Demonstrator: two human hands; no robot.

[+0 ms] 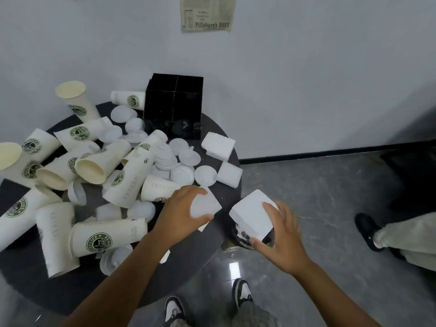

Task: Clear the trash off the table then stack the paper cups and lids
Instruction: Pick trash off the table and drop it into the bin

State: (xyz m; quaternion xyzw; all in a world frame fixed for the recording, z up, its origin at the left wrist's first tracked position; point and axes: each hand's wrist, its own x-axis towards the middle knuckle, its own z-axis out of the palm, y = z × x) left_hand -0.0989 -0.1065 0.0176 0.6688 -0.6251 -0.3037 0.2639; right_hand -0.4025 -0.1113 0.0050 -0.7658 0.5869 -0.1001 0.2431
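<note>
Several white paper cups (111, 237) with green logos lie tipped over on the round dark table (30, 277), mixed with several white plastic lids (182, 175). White foam blocks are the trash here. My left hand (181, 213) grips one foam block (204, 205) at the table's right edge. My right hand (280, 237) holds a larger foam block (251, 213) just past the table edge, above a dark bin (240, 236) on the floor. Two more foam blocks (218, 145) (230, 174) lie on the table's far right.
A black divided box (174, 107) stands at the back of the table against the white wall. Another person's leg and black shoe (368, 232) are on the floor at right. My own shoes (241, 291) show below the table edge.
</note>
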